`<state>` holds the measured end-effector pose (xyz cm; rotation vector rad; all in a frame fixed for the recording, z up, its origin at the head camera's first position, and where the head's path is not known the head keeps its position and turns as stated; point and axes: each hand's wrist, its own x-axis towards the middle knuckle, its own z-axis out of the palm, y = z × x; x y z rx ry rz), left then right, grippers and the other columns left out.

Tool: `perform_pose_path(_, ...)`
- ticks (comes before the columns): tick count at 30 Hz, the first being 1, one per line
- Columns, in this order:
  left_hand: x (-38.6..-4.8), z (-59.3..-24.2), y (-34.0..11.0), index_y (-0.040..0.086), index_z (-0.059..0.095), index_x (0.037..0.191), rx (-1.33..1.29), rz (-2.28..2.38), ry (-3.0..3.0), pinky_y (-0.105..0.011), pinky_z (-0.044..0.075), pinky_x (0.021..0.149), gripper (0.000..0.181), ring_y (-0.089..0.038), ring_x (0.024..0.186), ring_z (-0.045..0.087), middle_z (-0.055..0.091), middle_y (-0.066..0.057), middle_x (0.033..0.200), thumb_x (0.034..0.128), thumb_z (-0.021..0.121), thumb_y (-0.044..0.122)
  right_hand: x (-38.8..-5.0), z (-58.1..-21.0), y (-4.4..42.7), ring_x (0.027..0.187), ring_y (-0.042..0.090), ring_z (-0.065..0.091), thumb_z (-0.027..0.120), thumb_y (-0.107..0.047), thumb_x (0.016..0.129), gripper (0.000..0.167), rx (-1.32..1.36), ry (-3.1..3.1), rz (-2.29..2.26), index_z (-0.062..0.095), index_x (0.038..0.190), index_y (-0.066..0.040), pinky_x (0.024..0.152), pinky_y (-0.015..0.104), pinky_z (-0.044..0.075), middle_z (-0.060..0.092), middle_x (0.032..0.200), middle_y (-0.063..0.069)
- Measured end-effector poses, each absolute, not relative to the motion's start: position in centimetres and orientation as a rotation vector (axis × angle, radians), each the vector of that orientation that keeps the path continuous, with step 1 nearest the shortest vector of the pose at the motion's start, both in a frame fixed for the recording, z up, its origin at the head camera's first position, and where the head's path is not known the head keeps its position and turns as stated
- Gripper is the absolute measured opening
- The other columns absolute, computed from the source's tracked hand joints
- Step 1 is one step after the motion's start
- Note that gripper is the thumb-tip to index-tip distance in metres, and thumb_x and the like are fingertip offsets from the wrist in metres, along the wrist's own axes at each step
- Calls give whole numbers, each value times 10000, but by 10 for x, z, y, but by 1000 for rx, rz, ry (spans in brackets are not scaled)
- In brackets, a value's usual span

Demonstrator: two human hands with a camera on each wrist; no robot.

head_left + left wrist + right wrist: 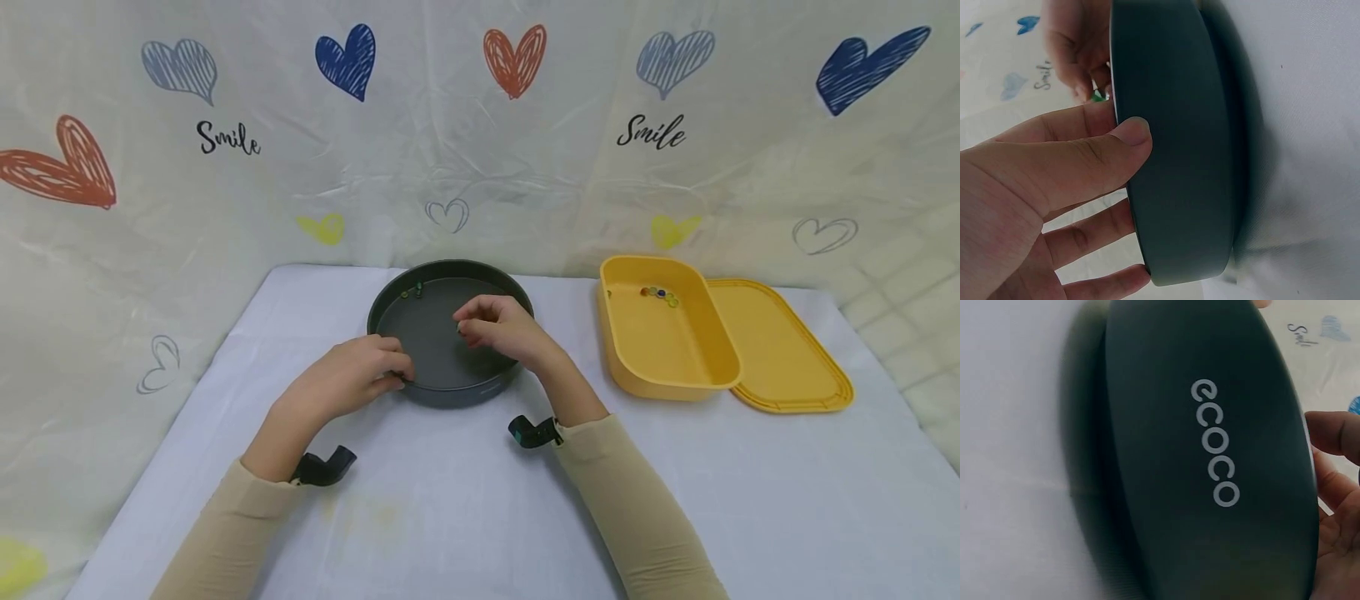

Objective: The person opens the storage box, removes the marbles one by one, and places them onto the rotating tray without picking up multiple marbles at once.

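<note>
A dark round pan point(442, 398) stands on the table, marked "ecoco" on its outer wall point(1210, 550). My left hand point(352, 375) grips its near left rim, thumb against the outer wall and fingers on the inner side, as the left wrist view shows. Over the right part of the pan, my right hand point(498, 329) pinches a small green marble point(1099, 95) between thumb and fingers. Small glassy marbles point(418, 289) lie by the pan's far left wall. In the right wrist view the wall partly hides the right hand point(1338, 481).
To the right stands a yellow rectangular box point(667, 350) with several small coloured marbles point(660, 293) near its far end. Its yellow lid point(795, 350) lies beside it, one edge by the box. A white cloth point(420, 517) covers the table; a heart-printed curtain point(450, 150) hangs behind.
</note>
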<state>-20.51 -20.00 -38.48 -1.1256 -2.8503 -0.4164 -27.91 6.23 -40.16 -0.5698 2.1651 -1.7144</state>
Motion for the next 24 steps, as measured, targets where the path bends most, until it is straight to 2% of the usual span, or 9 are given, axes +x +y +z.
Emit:
perform_pose_path(6, -204, -384, -200, 220, 746, 914, -1128, -425, -2841, -284, 535, 756, 190, -107, 842, 619, 641, 107, 905, 821, 811, 67, -277, -403, 61, 813, 211, 655, 642, -102, 948, 231, -619, 2272, -1581, 669, 1134, 33, 776, 345, 583, 682, 952, 116)
perform_pose_path(11, -204, -384, -199, 217, 748, 917, -1132, -426, -2834, -283, 532, 753, 192, -106, 839, 618, 637, 106, 901, 819, 811, 64, -277, -406, 60, 759, 204, 640, 633, -121, 945, 197, -679, 2368, -1419, 695, 1098, -14, 710, 325, 559, 689, 979, 160)
perform_pose_path(18, -203, -383, -199, 212, 753, 928, -1133, -419, -2838, -291, 533, 759, 186, -116, 851, 626, 638, 101, 907, 823, 808, 68, -275, -405, 57, 714, 162, 606, 625, -160, 937, 191, -743, 2489, -1195, 719, 1086, -86, 647, 287, 509, 677, 842, 19)
perform_pose_path(24, -203, -383, -199, 212, 754, 920, -1129, -415, -2844, -289, 535, 757, 187, -110, 847, 625, 640, 104, 903, 821, 810, 64, -275, -408, 54, 797, 106, 632, 641, -177, 942, 149, -785, 2556, -1043, 731, 1053, -137, 711, 275, 517, 718, 919, -52)
